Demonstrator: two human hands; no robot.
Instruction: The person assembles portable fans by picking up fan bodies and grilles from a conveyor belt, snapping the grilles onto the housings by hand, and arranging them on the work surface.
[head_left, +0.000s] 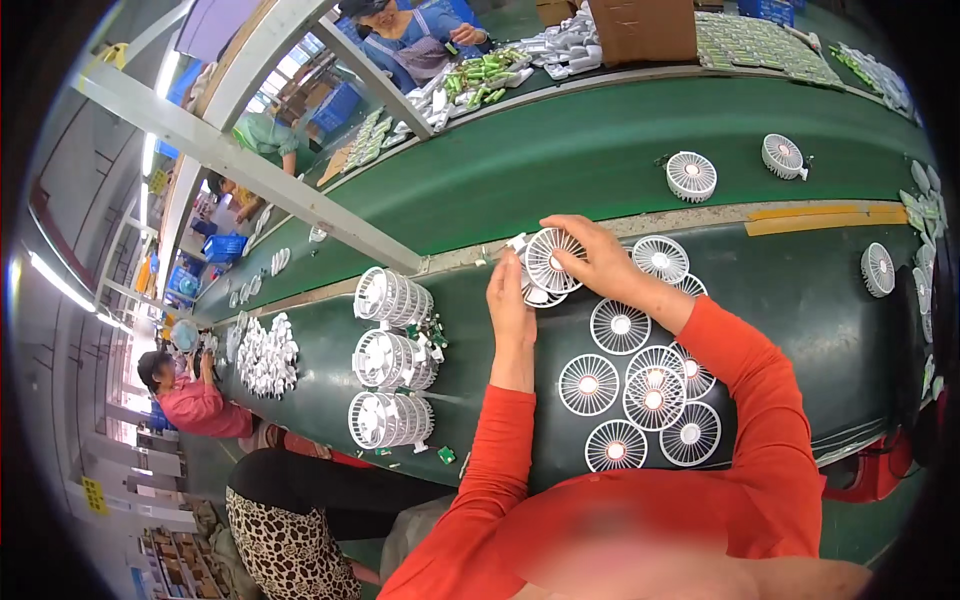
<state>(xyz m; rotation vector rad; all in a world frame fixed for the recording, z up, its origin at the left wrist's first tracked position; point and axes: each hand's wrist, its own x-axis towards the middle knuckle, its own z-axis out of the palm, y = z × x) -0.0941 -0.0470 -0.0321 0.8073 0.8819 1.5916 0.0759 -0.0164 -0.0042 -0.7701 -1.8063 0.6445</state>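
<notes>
My left hand (512, 310) is closed along the left side of a small white fan housing (541, 297), its fingers upright against the rim. My right hand (604, 268) grips a round white fan grille (548, 250) with a shiny centre, thumb across its face. The grille overlaps the housing, covering most of it; whether the two are joined I cannot tell. Several loose round grilles (588, 385) lie flat on the dark green bench to the right of my forearms, some overlapping. Left of my left hand stand three stacks of white fan housings (398, 418) lying sideways.
Small green circuit boards (446, 455) lie near the stacks. Beyond the bench runs a green conveyor belt (560, 140), carrying fan heads (691, 177). A white metal post (300, 200) slants in from the left. A pile of white parts (268, 358) sits farther left, near a co-worker (200, 400).
</notes>
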